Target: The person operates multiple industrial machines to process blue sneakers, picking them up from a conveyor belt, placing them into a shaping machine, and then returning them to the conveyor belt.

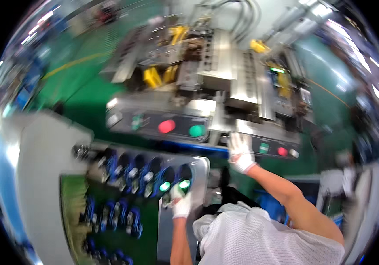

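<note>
My left hand, in a white glove, is at the right end of a row of dark, blue-edged metal parts on a grey rack. Its fingers touch or nearly touch the last part, which has a bright green spot on it. Motion blur hides whether they grip anything. A second part with a green spot sits just left of it. My right hand, also gloved in white, lies with fingers stretched out at the left end of the right control panel, on the machine's front edge. Whatever is under its fingertips is hidden.
Ahead stands a machine with steel blocks and yellow pieces. Its left control panel carries red and green buttons. The rack's rounded metal edge lies between my hands. More blue-edged parts stand lower left, beside a grey cabinet.
</note>
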